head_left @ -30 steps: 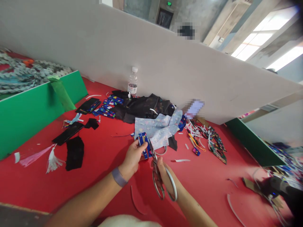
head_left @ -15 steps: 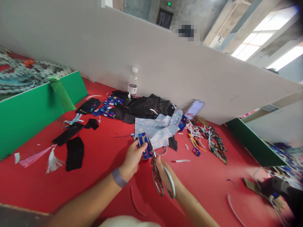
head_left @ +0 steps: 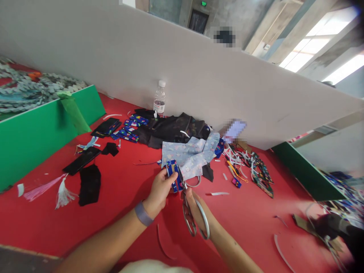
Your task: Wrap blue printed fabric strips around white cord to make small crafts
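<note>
Between thumb and fingers, my left hand (head_left: 158, 189) grips a small folded piece of blue patterned fabric (head_left: 176, 184) with a tan strip across it. My right hand (head_left: 194, 203) is closed around the handles of metal scissors (head_left: 205, 222). The scissor blades lie along the right edge of the blue piece; whether they are cutting into it cannot be made out. Just beyond both hands, a light blue floral cloth (head_left: 189, 149) lies on the red table (head_left: 119, 216). A dark crumpled cloth (head_left: 179, 127) is heaped behind it.
A clear bottle (head_left: 159, 99) stands against the grey partition (head_left: 199, 79). At left lie black fabric pieces (head_left: 90, 185) and a white tassel (head_left: 64, 194), beside a green divider (head_left: 42, 138). Right of the hands are tangled strips and cords (head_left: 239, 161) and a pixelated phone-like object (head_left: 234, 131).
Both hands keep nearly the same place. The scissor handles have drawn slightly closer together, and the blades appear more closed beside the blue fabric.
</note>
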`<control>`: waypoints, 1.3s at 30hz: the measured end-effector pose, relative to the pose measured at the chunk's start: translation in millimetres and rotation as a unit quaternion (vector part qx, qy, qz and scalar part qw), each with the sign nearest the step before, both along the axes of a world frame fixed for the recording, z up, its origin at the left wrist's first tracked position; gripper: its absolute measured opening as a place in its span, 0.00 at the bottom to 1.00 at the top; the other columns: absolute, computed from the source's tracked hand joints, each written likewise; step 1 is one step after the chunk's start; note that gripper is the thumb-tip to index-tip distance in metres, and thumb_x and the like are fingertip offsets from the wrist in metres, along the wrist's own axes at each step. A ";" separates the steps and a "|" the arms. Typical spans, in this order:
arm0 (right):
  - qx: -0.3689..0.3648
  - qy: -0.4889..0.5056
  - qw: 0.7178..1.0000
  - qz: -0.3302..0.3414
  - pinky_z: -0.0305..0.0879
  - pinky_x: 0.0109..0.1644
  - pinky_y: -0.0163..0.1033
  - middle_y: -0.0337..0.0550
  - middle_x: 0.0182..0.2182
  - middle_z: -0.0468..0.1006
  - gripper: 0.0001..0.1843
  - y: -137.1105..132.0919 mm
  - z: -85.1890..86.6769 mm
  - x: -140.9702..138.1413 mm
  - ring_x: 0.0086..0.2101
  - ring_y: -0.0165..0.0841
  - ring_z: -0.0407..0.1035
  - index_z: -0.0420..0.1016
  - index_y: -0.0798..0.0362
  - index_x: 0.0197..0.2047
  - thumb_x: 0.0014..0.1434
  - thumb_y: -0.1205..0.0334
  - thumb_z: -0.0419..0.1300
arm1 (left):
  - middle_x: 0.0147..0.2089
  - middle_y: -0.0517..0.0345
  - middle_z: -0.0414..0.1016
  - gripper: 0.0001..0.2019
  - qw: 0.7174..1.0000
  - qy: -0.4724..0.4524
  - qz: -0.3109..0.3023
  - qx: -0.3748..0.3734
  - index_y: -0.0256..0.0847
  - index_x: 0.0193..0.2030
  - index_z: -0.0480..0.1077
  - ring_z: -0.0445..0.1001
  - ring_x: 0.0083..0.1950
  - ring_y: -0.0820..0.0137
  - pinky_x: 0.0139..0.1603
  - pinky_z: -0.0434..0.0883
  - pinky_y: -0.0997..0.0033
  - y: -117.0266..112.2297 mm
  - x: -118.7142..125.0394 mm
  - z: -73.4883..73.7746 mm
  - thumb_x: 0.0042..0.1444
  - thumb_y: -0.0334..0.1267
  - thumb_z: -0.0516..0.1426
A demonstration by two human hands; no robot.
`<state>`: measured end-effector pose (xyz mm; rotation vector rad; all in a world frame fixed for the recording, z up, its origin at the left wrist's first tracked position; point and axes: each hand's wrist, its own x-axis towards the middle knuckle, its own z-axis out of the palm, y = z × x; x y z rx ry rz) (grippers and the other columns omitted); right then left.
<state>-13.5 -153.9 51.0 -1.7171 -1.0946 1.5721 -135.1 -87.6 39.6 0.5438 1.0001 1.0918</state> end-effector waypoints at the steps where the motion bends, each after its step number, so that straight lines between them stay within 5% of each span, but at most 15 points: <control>1: 0.006 -0.001 1.000 -0.001 0.47 0.13 0.28 0.30 0.17 0.59 0.34 -0.4 0.2 -0.4 0.13 0.21 0.51 0.60 0.52 0.32 0.53 0.27 0.40 | 0.32 0.58 0.76 0.16 1.000 0.001 0.000 0.001 0.38 0.38 0.72 0.74 0.29 0.70 0.31 0.71 0.72 0.0 0.0 -0.3 0.42 0.41 0.65; 24: 0.024 -0.009 0.999 -0.019 0.45 0.15 0.28 0.29 0.15 0.56 0.34 -9.1 -2.9 -0.9 0.14 0.21 0.48 0.61 0.53 0.32 0.54 0.27 0.41 | 0.31 0.58 0.76 0.18 1.000 -0.008 -0.003 -0.001 0.38 0.38 0.73 0.74 0.30 0.70 0.31 0.69 0.74 -2.2 3.6 2.0 0.40 0.42 0.66; 39: -0.023 0.023 0.999 -0.009 0.46 0.14 0.30 0.32 0.17 0.61 0.33 -15.4 -1.5 9.0 0.13 0.23 0.52 0.60 0.52 0.29 0.53 0.27 0.41 | 0.29 0.59 0.76 0.15 0.998 0.007 -0.022 -0.052 0.37 0.36 0.71 0.72 0.26 0.72 0.28 0.70 0.73 -29.3 3.9 13.2 0.42 0.41 0.65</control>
